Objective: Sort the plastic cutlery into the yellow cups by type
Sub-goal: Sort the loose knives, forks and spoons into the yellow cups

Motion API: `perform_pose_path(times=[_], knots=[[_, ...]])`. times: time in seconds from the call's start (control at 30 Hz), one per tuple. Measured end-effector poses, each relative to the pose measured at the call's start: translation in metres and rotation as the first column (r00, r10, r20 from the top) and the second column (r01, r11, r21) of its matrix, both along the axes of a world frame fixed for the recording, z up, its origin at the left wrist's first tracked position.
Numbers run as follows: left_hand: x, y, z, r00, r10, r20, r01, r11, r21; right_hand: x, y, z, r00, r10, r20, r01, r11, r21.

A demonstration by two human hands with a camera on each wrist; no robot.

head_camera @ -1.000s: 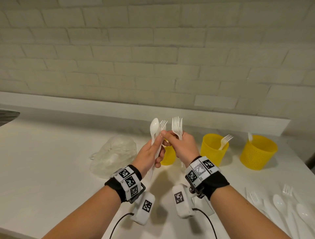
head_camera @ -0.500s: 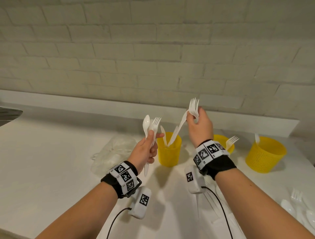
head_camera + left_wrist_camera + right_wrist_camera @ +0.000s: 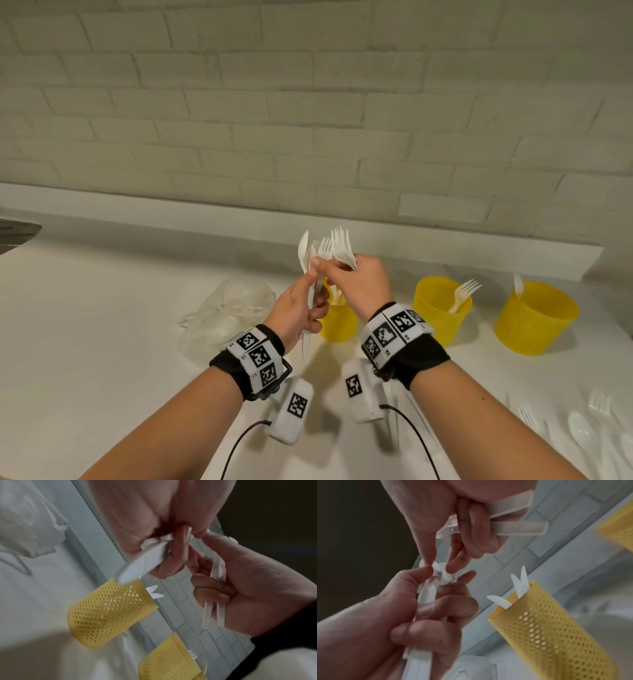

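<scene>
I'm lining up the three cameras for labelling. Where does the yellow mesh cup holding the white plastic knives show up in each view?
Head: the yellow mesh cup with knives stands at centre, partly hidden behind both hands.
Left wrist: lower centre, tilted in the picture, knife tips at its rim.
Right wrist: lower right, three knife tips poking out.
Shared landmark: the white brick wall behind the cup shows in all three.

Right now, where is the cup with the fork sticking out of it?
In the head view, the middle yellow cup with the fork stands on the white counter near the back ledge, just right of the person's right hand, between the other two yellow cups.
</scene>
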State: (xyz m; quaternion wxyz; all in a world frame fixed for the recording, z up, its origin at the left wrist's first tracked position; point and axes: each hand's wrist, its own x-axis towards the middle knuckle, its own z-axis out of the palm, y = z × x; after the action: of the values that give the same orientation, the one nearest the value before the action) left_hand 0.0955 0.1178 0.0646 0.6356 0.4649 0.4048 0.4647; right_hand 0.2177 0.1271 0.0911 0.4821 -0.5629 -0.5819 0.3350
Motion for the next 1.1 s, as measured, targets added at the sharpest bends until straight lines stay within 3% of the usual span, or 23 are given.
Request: perform_pose_path(times=[0.17,0.33,0.57,0.67,0.73,0.83,0.9,1.0,1.1], knots=[[0.001,-0.003,-0.001,0.999,0.014,-0.034,-0.014,1.000,0.006,-0.003,0.002,0.000,0.992,0.009,-0.129,-0.012,1.000,-0.027],[0.001,-0.002,-0.002,0.996,0.020,-0.088,-0.016,0.999,0.042,-0.001,0.004,0.009,0.992,0.029,-0.122,-0.025,0.999,0.037],[-0.014,0.007,-0.004,0.971,0.139,-0.193,-0.118,0.986,0.115,0.033,0.017,0.042,0.973,-0.215,-0.083,0.229,0.940,0.254],[-0.013,0.009,-0.004,0.978,0.122,-0.171,-0.102,0.988,0.117,0.036,0.021,0.034,0.966,-0.258,0.028,0.246,0.944,0.218],[-0.010,0.009,-0.002,0.987,0.089,-0.134,-0.077,0.993,0.094,0.034,0.021,0.018,0.965,-0.236,0.116,0.223,0.969,0.110],[-0.002,0.008,0.000,0.995,0.060,-0.084,-0.053,0.995,0.078,0.033,0.016,-0.003,0.966,-0.220,0.136,0.224,0.975,-0.012],[0.004,0.008,0.001,0.996,0.043,-0.082,-0.036,0.995,0.090,0.034,0.010,-0.008,0.974,-0.226,0.031,0.227,0.974,-0.021],[0.019,0.007,0.003,0.995,-0.002,-0.103,0.014,0.992,0.123,0.031,0.000,-0.005,0.978,-0.069,-0.198,0.063,0.997,-0.036],[0.037,0.003,0.008,0.991,-0.032,-0.128,0.052,0.986,0.158,0.032,-0.006,-0.002,0.987,0.006,-0.161,-0.003,1.000,0.022]])
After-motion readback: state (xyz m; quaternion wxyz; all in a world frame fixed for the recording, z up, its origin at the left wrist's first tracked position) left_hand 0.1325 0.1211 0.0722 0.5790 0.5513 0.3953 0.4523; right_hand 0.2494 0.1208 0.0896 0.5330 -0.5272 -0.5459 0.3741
